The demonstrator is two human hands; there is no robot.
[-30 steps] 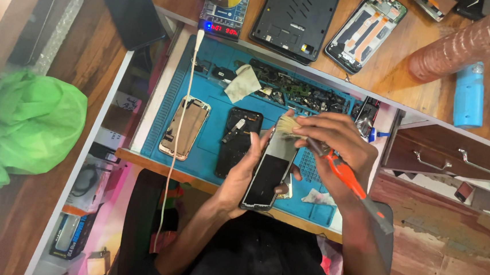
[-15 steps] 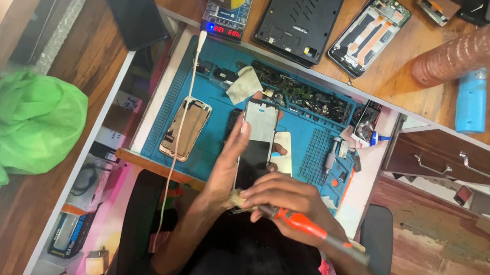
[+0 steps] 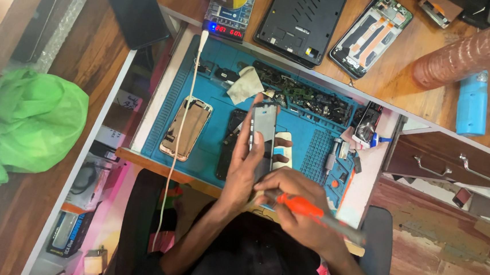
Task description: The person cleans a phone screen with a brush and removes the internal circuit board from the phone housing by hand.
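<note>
My left hand (image 3: 245,165) holds a smartphone (image 3: 263,134) upright on edge above the blue work mat (image 3: 214,124), fingers wrapped around its sides. My right hand (image 3: 299,211) grips an orange-handled screwdriver (image 3: 303,206), its tip pointing at the lower end of the phone. A second phone with its back open (image 3: 186,127) lies on the mat to the left, crossed by a white cable (image 3: 185,110). A dark phone part (image 3: 231,142) lies under my left hand.
Small parts and tools fill the mat's far strip (image 3: 299,95). A dark tablet shell (image 3: 302,22), an opened phone (image 3: 370,27), a red-digit display unit (image 3: 227,28) and a blue bottle (image 3: 473,103) sit on the wooden desk. A green bag (image 3: 25,122) lies left; drawers (image 3: 456,164) stand right.
The phone went from lying low over the mat to being held upright in my left hand. My right hand with the screwdriver moved down toward me, below the phone.
</note>
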